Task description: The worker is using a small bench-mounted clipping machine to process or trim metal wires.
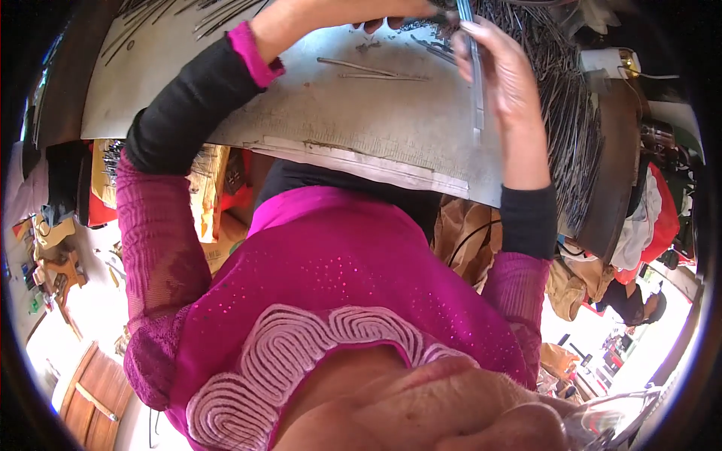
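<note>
My right hand (502,71) is closed around a long, slim blue-grey tool (475,83), with the thumb and fingers on either side of it. One end points down the table toward me, and the other runs out of the top of the picture; its exact kind does not show. My left hand (368,10) reaches in from the left at the top edge, fingers curled and pointing at the tool's upper part. What its fingertips hold, if anything, is hidden. Below the left hand, two thin metal rods (368,72) lie on the grey metal worktop (331,113).
A dense heap of thin dark wire-like strips (568,128) covers the worktop's right side. More dark rods (226,16) lie at the far left. Small dark bits (367,46) are scattered near my hands. A worn pale strip (361,161) runs along the near edge. Another person (639,304) is at the far right.
</note>
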The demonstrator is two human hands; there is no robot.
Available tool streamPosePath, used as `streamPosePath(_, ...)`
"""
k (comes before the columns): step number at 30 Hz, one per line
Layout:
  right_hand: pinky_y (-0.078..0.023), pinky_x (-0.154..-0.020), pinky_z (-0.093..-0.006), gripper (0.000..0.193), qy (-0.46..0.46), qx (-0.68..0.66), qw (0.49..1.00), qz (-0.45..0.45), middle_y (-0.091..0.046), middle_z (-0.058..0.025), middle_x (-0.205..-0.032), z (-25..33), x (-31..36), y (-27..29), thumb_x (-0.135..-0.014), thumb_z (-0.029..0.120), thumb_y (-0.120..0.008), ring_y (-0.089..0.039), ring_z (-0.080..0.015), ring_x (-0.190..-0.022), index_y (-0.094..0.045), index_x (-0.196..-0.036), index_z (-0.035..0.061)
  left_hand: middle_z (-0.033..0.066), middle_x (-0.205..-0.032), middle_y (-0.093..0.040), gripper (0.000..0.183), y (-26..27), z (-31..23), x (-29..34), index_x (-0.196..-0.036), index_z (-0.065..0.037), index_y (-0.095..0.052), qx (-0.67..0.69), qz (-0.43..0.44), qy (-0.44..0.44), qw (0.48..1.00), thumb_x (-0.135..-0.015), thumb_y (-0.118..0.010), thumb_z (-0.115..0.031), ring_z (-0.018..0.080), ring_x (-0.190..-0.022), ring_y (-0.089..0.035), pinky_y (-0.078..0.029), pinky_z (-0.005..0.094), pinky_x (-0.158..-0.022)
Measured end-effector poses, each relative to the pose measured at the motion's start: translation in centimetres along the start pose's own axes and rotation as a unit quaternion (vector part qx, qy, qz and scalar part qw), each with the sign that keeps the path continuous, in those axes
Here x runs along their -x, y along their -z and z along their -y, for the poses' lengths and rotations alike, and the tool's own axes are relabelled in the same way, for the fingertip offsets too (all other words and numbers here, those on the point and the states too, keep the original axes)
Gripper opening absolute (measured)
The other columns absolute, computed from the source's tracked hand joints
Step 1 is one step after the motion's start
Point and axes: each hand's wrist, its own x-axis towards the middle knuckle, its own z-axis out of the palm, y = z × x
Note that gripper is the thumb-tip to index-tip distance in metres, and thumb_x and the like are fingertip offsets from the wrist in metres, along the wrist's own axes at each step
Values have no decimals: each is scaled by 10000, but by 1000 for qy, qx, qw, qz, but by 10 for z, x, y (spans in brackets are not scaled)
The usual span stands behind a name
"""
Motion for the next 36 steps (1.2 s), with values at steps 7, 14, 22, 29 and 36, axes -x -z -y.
streamPosePath(7,-374,-599,-175,293,-79,299,943,-126,-543,9,-713,40,46,106,-849,213,-568,-493,-57,-646,-612,-1036,-8,59,-702,-597,217,-11,34,35,-836,-22,-635,-222,9,-184,957,-821,-583,-232,152,-609,-560,-444,263,-541)
streamPosePath(14,-473,-792,-380,410,4,741,638,-208,-637,-146,-984,49,52,128,-805,375,-575,-611,-304,-924,-593,-1096,86,92,-842,-551,207,-42,46,36,-885,-50,-553,-330,-12,-245,912,-789,-601,-228,293,-763,-569,-446,387,-634)
streamPosePath(22,-471,-621,-415,136,229,660,716,-13,-554,-120,-803,-18,14,33,-813,167,-525,-580,-321,-753,-531,-793,33,101,-758,-532,110,-51,19,36,-783,-48,-510,-405,-14,-207,891,-831,-534,-144,286,-644,-581,-447,390,-556)
streamPosePath(29,-453,-613,-432,106,239,671,702,-3,-560,-129,-817,-18,16,33,-788,131,-524,-579,-325,-733,-521,-796,25,155,-752,-606,123,-34,13,28,-846,-19,-596,-267,-28,-113,957,-810,-564,-132,309,-662,-594,-454,376,-587)
streamPosePath(36,-446,-651,-464,136,230,642,731,19,-562,-158,-837,-17,11,33,-758,121,-531,-561,-369,-753,-513,-844,17,177,-747,-621,221,-20,32,11,-935,0,-620,-180,-13,-67,981,-765,-574,-134,302,-624,-596,-462,337,-595)
